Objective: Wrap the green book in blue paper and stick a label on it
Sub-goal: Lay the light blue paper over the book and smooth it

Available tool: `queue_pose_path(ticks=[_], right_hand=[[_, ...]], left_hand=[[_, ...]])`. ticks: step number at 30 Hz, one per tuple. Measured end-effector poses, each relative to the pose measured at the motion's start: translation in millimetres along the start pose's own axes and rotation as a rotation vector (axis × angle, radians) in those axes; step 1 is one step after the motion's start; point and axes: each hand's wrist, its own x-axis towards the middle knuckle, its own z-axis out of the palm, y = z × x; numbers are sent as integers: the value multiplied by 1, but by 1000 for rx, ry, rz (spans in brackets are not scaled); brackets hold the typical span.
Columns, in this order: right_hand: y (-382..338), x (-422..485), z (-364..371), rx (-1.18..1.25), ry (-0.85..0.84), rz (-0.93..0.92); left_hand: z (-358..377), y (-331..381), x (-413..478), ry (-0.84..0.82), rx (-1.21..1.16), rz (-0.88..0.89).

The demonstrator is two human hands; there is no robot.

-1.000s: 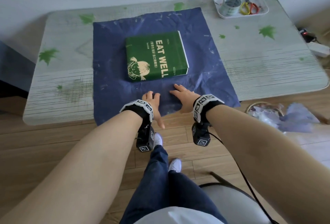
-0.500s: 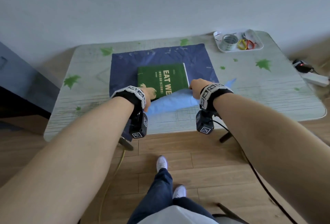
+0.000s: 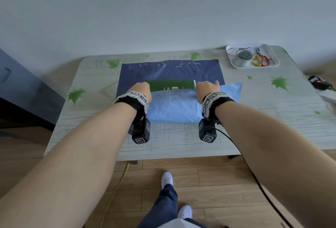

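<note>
Gripping the edge of the paper with left hand and right hand, one at each end of the book lying on it, and risking a skewed or torn fold by tugging unevenly.

The blue paper looked thin, matt and creased. The table was smooth; the floor was wood.

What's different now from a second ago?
The left hand and right hand took hold of the near edge of the blue paper and drew it away from the person, over most of the green book, paler underside up. The book, the tray and its tape roll stayed put.
</note>
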Motion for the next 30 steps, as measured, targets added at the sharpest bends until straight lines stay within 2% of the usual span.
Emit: queue_pose_path(ticks=[3, 8, 10, 14, 21, 26, 30], right_hand=[[-12, 4, 4, 6, -6, -38], [-44, 6, 11, 234, -40, -265], [-54, 7, 11, 277, -56, -302], [-60, 5, -6, 326, -21, -259], [-58, -7, -26, 171, 40, -109], [-32, -17, -10, 147, 100, 18], [-18, -25, 2, 79, 180, 56]], left_hand=[[3, -10, 4, 23, 8, 2], [5, -20, 6, 47, 21, -5], [1, -19, 4, 56, 21, 1], [-17, -15, -3, 90, -15, 18], [-39, -14, -15, 95, -158, 50], [-33, 7, -25, 14, -54, 111], [-28, 8, -33, -26, 58, 67]])
